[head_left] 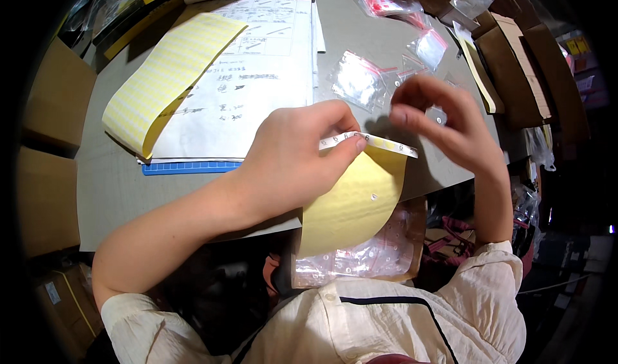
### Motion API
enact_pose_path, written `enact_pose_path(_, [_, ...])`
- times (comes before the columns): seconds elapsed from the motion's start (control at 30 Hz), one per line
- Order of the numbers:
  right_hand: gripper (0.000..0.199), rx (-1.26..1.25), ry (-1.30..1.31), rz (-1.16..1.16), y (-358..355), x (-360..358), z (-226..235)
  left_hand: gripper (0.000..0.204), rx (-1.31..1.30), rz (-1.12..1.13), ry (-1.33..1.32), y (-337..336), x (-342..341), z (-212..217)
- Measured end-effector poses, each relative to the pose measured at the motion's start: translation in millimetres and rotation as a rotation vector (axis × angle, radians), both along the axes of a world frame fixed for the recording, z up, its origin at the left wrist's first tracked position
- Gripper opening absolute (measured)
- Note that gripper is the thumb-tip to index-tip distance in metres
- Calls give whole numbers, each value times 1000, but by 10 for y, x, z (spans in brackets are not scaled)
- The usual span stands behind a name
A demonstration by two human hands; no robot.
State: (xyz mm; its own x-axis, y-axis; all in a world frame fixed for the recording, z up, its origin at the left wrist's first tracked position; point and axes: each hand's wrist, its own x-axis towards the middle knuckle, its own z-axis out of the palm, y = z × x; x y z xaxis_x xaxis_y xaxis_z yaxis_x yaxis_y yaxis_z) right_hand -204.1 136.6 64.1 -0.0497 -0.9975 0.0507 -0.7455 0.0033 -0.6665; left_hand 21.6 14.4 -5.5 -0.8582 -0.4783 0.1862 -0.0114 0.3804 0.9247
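Left hand (309,148): thumb and fingers closed in a pinch on the label sheet (353,200), near its top edge. Lower fingers tucked out of sight behind the palm. Right hand (447,122): up to the right of the sheet, apart from it, fingers loosely curled, thumb close to forefinger. Can't tell if a tiny label sits between those tips.

Sheet hangs over the near edge of the surface (432,174), yellow backing facing the wearer, one small white piece (374,197) on it. White printed strip folds over the top; its middle is covered by the thumb, far side hidden.

Below, an open carton (416,238) with clear bags (360,261), partly blocked by the sheet; contents too small to identify.

Second label sheet (174,74) lies curled on the papers (222,129), covering part of them. Blue gridded item (190,168) mostly hidden underneath. Right-hand cartons (515,71) fall off into the dark fisheye rim.
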Motion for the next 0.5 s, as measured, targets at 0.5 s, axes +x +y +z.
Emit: enact_pose_path(0.5, [27, -457, 807, 189, 326, 423, -112, 17, 72, -38, -62, -64, -9, 44])
